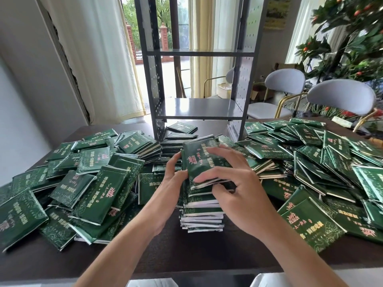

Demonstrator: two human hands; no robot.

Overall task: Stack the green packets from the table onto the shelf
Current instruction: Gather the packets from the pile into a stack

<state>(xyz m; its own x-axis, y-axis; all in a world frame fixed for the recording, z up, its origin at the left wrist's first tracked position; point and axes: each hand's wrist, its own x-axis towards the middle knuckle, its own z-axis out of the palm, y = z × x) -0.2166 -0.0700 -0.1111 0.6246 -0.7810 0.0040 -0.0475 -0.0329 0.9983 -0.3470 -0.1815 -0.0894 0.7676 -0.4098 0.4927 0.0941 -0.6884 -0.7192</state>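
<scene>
So you've got a dark table (186,251) pretty much buried in loose green packets (97,195), spread in messy heaps to both sides and lying at all sorts of angles. At the far edge stands a dark grey metal shelf unit (196,59) with perforated side panels; its lower shelf (199,108) and the one above it are flat grey boards, and a few packets lie on the table under the bottom board. Behind the table on the right are two pale grey chairs (339,96) with brass-coloured legs and a leafy plant with small orange fruit (352,27); white curtains (99,59) hang at the left.

Right in front of you sits a neat stack of packets (202,212), flat on the table, near the front edge between the two heaps. Its long axis runs away from you toward the shelf, short ends facing you, white edge seams showing. The top few packets are tilted, far end kicked up a bit and skewed slightly left of the stack below.

Your left hand (172,183) is curled against the stack's left side, thumb and fingers gripping the upper packets. Your right hand (238,183) is clamped on the same top bundle, fingers spread over the printed face, thumb along the near edge.
</scene>
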